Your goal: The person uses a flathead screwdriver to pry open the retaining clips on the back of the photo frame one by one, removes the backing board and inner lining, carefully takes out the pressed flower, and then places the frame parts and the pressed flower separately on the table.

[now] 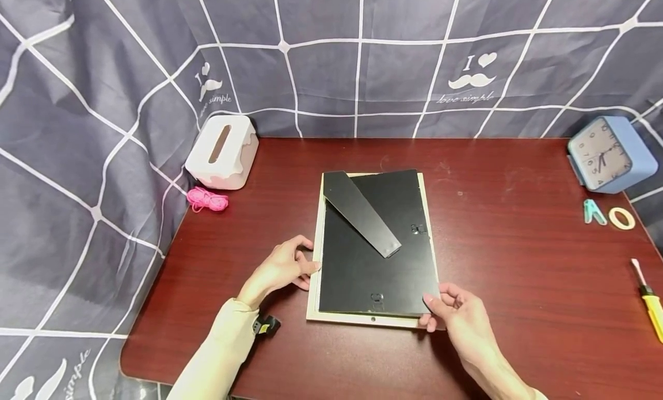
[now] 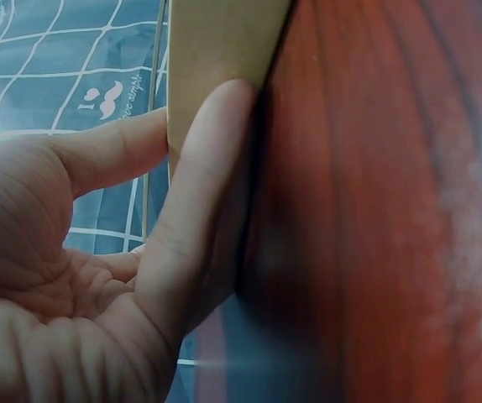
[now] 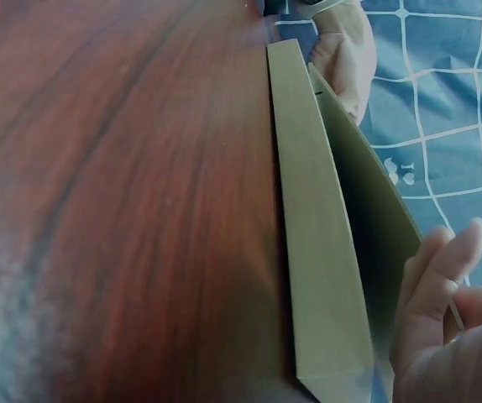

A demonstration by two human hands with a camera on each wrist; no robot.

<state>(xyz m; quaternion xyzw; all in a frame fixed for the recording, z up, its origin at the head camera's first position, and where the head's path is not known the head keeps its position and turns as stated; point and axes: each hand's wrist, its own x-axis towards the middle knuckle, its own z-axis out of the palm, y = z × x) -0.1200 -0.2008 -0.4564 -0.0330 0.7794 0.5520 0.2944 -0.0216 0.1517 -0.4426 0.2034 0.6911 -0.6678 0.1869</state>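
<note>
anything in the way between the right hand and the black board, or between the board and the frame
Nothing visible separates the right hand from the black board; it pinches a raised corner. Between board and frame, only that hand's own fingers show, under the corner; the gap is dark inside.

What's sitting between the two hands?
Between left hand and right hand: the cream frame, with the black backing board over it. The head view shows it.

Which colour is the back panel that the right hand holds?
Black on its upward face; the head view shows the back panel best.
</note>
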